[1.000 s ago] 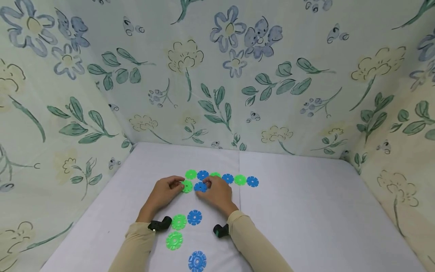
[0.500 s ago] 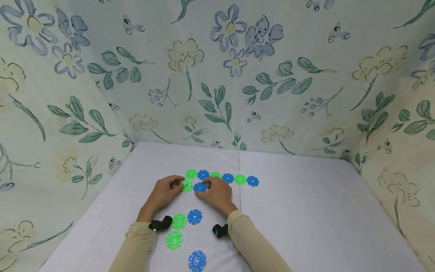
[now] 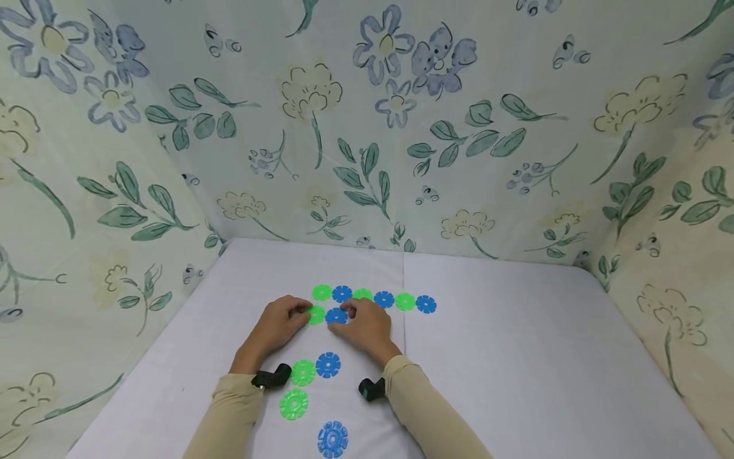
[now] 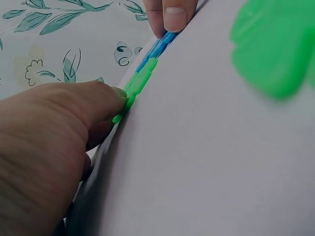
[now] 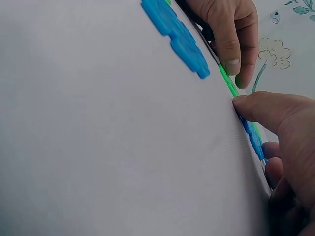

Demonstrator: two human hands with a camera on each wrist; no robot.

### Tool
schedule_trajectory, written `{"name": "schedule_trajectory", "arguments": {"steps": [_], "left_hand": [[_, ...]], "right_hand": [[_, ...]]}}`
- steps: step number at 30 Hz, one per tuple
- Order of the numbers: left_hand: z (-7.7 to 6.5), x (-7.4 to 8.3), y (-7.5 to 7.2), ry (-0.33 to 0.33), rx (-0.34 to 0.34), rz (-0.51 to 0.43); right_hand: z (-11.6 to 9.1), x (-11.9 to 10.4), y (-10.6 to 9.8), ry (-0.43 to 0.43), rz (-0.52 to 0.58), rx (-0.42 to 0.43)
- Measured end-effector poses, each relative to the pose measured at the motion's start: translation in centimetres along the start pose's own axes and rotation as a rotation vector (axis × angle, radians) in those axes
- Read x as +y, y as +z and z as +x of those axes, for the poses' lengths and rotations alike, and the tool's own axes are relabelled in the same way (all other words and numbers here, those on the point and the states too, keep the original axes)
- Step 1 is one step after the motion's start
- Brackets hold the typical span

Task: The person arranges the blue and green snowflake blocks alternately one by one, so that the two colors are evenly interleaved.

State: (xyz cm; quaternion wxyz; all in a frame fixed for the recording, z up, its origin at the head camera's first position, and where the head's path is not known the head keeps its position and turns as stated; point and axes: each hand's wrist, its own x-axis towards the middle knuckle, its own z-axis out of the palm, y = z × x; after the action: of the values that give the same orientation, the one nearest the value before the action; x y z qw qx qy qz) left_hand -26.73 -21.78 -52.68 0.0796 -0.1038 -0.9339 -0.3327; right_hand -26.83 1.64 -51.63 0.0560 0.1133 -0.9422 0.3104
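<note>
Near the middle of the head view, my left hand [image 3: 283, 322] holds a notched green plastic disc [image 3: 317, 315] by its left edge, between thumb and fingers. Just right of it, my right hand [image 3: 364, 324] has thumb and index finger on opposite edges of a notched blue disc [image 3: 336, 316]. The two discs sit side by side on the white cloth. From the left wrist, the green disc [image 4: 140, 83] appears edge-on under the thumb, in line with the blue disc [image 4: 156, 49]. My right thumb presses at the blue disc's edge [image 5: 253, 135] in the right wrist view.
Behind the hands runs a row of alternating green discs [image 3: 404, 301] and blue discs [image 3: 426, 305], partly covered by my right hand. Between my forearms lie a green disc [image 3: 303, 372], a blue disc [image 3: 328, 364], another green disc [image 3: 294, 404] and another blue disc [image 3: 332, 438].
The blue disc in my right hand has shifted very slightly left, closer to the green one. Both hands otherwise keep their places, and the other discs lie as before.
</note>
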Motion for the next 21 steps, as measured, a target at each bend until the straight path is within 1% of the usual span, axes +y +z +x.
{"name": "schedule_trajectory", "arguments": {"steps": [9, 21], "left_hand": [[-0.05, -0.21, 0.05, -0.021, 0.002, 0.012], [-0.17, -0.15, 0.08, -0.004, 0.009, -0.002]], "right_hand": [[0.1, 0.19, -0.01, -0.003, -0.01, -0.012], [-0.05, 0.28, -0.02, 0.007, -0.007, -0.021]]}}
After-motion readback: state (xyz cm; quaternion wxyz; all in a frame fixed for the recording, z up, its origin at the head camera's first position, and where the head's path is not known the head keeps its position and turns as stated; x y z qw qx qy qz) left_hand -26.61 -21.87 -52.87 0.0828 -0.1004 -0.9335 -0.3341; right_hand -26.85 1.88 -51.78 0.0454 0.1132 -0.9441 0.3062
